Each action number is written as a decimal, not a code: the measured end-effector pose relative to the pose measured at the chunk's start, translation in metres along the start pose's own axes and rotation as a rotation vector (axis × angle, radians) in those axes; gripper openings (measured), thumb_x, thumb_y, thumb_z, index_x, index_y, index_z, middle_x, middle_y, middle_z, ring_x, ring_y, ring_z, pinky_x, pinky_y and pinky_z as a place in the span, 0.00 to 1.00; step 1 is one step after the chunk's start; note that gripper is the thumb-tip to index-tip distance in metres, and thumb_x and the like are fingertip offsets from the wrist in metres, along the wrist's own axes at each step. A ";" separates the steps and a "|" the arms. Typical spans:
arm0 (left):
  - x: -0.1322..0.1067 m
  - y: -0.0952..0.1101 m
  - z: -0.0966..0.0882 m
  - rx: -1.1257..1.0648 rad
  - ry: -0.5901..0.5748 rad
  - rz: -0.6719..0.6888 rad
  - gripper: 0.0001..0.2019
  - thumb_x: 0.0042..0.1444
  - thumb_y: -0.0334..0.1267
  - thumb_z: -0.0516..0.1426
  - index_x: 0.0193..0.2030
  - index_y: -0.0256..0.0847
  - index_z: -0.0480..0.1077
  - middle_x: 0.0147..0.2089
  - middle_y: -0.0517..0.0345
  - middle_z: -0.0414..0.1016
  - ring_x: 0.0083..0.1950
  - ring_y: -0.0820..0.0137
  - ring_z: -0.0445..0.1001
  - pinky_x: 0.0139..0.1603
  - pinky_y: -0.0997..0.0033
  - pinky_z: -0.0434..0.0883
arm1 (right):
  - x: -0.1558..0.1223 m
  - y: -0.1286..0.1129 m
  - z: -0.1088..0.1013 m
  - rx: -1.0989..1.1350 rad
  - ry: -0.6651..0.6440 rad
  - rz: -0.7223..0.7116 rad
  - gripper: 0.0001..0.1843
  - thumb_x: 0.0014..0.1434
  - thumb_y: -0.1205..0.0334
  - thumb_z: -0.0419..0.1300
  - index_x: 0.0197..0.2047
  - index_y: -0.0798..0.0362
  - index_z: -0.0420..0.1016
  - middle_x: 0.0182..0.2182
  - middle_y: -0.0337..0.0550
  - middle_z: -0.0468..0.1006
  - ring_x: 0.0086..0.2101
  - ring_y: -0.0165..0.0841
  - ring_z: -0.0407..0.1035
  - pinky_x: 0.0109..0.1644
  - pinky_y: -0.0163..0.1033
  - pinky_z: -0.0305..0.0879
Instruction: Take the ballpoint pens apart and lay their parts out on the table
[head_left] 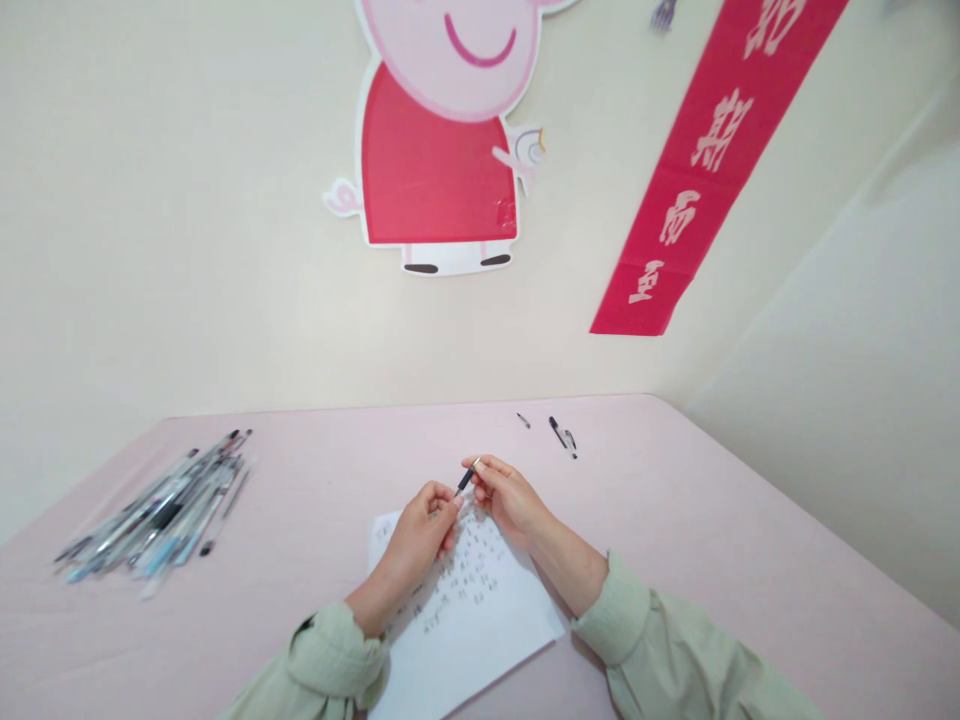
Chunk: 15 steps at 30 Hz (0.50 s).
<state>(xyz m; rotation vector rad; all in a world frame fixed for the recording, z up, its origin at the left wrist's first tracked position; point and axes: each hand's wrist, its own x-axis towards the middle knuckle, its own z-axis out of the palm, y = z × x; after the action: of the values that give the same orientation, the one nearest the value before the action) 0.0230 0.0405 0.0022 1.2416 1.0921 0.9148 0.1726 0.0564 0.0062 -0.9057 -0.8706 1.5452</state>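
The left hand and the right hand meet above a sheet of paper, with a pen between them. The pen slants, its thin lower end pinched in the grip of the left hand and its upper end in the fingertip grip of the right hand, so both grips are closed on it. A dark section of its barrel shows in the gap between the hands.

The paper lies askew on the pink-covered table and bears rows of small dark handwriting, partly covered by the hands; its near part is blank.

On the left of the table, a heap of pens lies loose, straight on the cloth, the pens overlapping and pointing roughly the same way. Many barrels look clear or pale, some with black ends and a few light blue; blur hides what the barrels hold inside. Beyond the right hand, near the far edge, lie a short dark pen piece and, to its right, a black-and-clear pen part with a small clip-like piece just beside it.
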 end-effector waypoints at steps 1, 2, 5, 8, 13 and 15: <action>0.000 0.000 0.000 0.001 -0.007 -0.004 0.18 0.52 0.55 0.54 0.32 0.39 0.64 0.18 0.69 0.62 0.15 0.79 0.59 0.15 0.80 0.54 | 0.000 0.000 0.000 0.001 0.001 -0.002 0.14 0.49 0.52 0.66 0.37 0.51 0.78 0.24 0.35 0.67 0.22 0.23 0.57 0.27 0.31 0.55; 0.000 -0.001 -0.001 -0.006 -0.021 -0.017 0.19 0.54 0.56 0.51 0.31 0.39 0.64 0.18 0.68 0.62 0.15 0.79 0.59 0.15 0.79 0.54 | 0.000 0.000 0.000 0.002 0.002 -0.003 0.14 0.49 0.52 0.66 0.37 0.51 0.78 0.24 0.34 0.66 0.22 0.23 0.58 0.27 0.31 0.55; 0.000 -0.002 -0.001 -0.011 -0.049 -0.037 0.23 0.56 0.59 0.46 0.32 0.39 0.65 0.20 0.66 0.65 0.15 0.79 0.59 0.15 0.78 0.54 | 0.001 0.001 -0.002 0.007 -0.003 -0.004 0.14 0.49 0.52 0.66 0.37 0.51 0.78 0.24 0.34 0.66 0.22 0.23 0.58 0.27 0.31 0.55; 0.001 -0.002 -0.001 0.017 -0.030 0.017 0.19 0.53 0.56 0.53 0.32 0.40 0.64 0.21 0.68 0.64 0.15 0.81 0.57 0.16 0.79 0.52 | 0.003 0.003 -0.005 0.007 -0.016 -0.016 0.14 0.50 0.52 0.65 0.38 0.51 0.78 0.24 0.35 0.66 0.22 0.23 0.58 0.27 0.31 0.56; -0.001 0.002 -0.001 -0.002 -0.052 -0.031 0.23 0.56 0.58 0.46 0.31 0.38 0.66 0.19 0.66 0.64 0.15 0.80 0.55 0.16 0.78 0.50 | 0.004 0.006 -0.006 0.006 -0.003 -0.021 0.14 0.50 0.52 0.66 0.38 0.52 0.78 0.24 0.35 0.66 0.22 0.23 0.57 0.26 0.30 0.55; -0.001 0.004 -0.001 0.009 -0.060 -0.041 0.23 0.55 0.58 0.47 0.32 0.38 0.66 0.19 0.66 0.64 0.15 0.80 0.54 0.16 0.78 0.49 | 0.006 0.003 -0.006 -0.005 0.018 -0.020 0.15 0.49 0.51 0.66 0.37 0.52 0.78 0.25 0.36 0.68 0.22 0.23 0.57 0.26 0.30 0.55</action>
<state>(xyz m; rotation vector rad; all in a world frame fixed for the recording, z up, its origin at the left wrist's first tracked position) 0.0217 0.0402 0.0059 1.2421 1.0716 0.8372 0.1760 0.0622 -0.0001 -0.9108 -0.8690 1.5166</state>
